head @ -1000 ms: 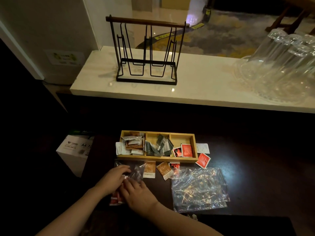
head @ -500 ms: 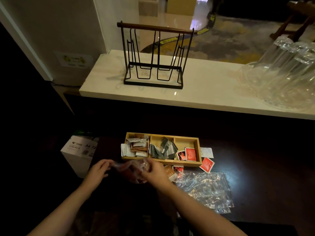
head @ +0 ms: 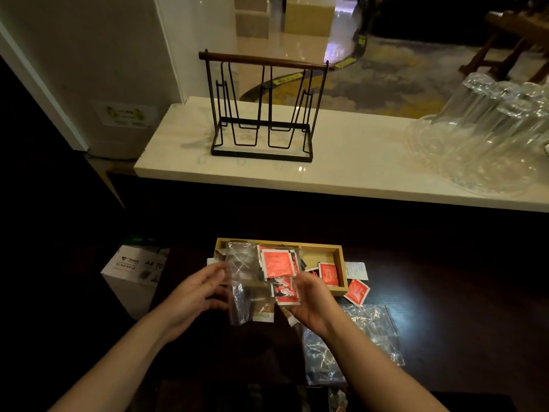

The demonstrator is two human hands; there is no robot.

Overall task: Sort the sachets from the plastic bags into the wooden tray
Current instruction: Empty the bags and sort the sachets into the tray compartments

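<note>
One wooden tray (head: 339, 254) — two plastic bags (head: 241, 281) (head: 353, 340) — two hands (head: 190, 295) (head: 312, 304).

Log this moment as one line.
left hand: holds plastic bag | right hand: holds red sachets | wooden tray: part filled

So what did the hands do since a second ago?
Both hands lifted a clear plastic bag off the dark table and raised it in front of the wooden tray. The left hand holds the bag; the right hand now holds red sachets. The tray and the crumpled bag stayed put.
</note>
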